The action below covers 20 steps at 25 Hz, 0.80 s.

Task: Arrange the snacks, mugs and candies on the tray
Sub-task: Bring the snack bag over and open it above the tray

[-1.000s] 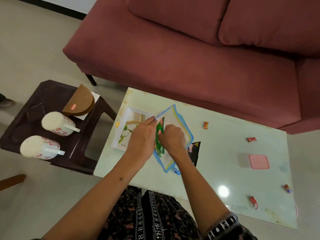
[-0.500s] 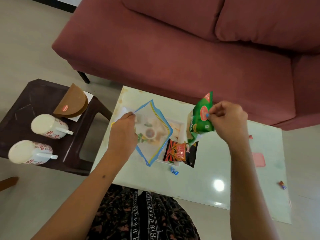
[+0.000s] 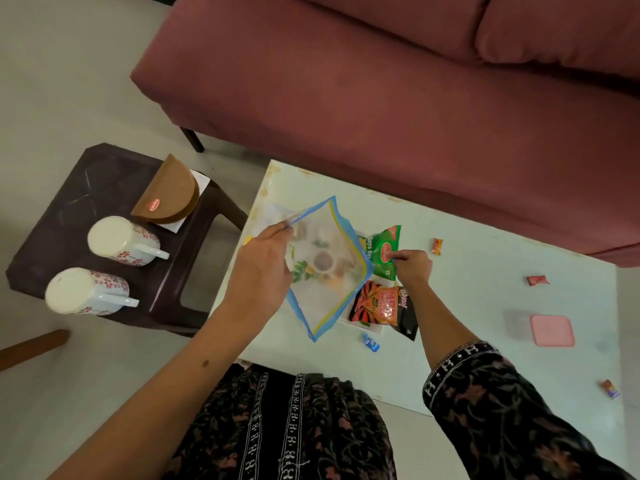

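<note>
My left hand (image 3: 263, 268) pinches the corner of a clear zip bag (image 3: 329, 296) with blue and yellow edges, held above the white patterned tray (image 3: 375, 329). My right hand (image 3: 414, 266) grips a green snack packet (image 3: 384, 252) low over the tray's far side. An orange-and-black snack packet (image 3: 382, 306) lies on the tray's right end. Two white floral mugs (image 3: 121, 242) (image 3: 85, 292) lie on their sides on the dark stool (image 3: 86, 188). Wrapped candies (image 3: 437, 245) (image 3: 536, 279) (image 3: 371, 342) lie scattered on the pale table (image 3: 485, 306).
A maroon sofa (image 3: 381, 81) runs behind the table. A pink lidded box (image 3: 552, 330) sits at the table's right, with another candy (image 3: 611, 389) near the right edge. A brown semicircular holder (image 3: 169, 195) rests on the stool.
My right hand pulled the green packet out of the zip bag, lifted it to the right, then lowered it down onto the tray. My left hand kept hold of the bag.
</note>
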Tool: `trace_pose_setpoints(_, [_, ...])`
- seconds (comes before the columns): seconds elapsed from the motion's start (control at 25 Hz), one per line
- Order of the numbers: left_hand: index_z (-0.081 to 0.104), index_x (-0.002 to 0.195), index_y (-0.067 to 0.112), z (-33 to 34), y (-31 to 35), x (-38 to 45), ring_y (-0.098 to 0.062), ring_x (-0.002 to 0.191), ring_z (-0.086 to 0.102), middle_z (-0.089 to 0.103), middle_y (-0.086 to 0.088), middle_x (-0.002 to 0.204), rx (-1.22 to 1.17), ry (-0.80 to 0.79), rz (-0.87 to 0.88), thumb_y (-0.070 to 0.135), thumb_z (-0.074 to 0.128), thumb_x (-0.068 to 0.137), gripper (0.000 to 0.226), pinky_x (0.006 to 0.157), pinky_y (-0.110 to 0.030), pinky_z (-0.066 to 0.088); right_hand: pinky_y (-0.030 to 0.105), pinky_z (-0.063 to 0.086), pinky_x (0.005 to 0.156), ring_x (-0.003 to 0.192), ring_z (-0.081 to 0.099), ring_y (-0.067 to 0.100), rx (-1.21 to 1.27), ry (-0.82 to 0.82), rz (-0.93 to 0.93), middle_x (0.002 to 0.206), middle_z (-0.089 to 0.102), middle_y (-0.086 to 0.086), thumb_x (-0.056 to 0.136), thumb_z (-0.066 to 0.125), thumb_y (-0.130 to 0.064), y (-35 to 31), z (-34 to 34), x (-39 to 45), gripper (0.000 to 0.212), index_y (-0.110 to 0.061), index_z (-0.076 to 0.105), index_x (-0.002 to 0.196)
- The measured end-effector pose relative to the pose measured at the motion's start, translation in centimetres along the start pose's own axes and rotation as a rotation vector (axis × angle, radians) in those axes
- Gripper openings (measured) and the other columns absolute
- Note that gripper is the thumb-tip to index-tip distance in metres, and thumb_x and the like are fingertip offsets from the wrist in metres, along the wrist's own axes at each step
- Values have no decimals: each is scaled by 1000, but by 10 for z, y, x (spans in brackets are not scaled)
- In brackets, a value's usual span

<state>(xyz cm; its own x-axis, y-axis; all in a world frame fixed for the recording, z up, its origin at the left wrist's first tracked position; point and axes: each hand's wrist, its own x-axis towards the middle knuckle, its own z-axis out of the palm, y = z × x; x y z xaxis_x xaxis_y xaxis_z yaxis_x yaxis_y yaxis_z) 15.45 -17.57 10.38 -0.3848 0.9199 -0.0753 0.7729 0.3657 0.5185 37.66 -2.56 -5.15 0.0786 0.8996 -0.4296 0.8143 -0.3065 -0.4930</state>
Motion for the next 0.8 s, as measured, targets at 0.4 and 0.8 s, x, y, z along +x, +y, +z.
trace_pose_setpoints(0.4, [60, 119, 3, 5, 20, -7, -24, 110, 62, 64, -10, 123, -98, 114, 31, -9, 51, 80, 42, 95, -21, 40, 33, 44, 92, 110, 60, 30, 20, 95, 27, 118, 67, 13, 89, 55, -15, 26, -29, -18, 29, -7, 66, 115])
trace_pose_setpoints(0.8, [65, 64, 13, 9, 62, -25, -13, 63, 64, 64, -2, 68, -940, -27, -292, -20, 35, 72, 46, 59, -21, 57, 59, 35, 92, 112, 56, 33, 1039, -738, 525, 115, 66, 8, 86, 31, -68, 43, -31, -116, 62, -24, 63, 116])
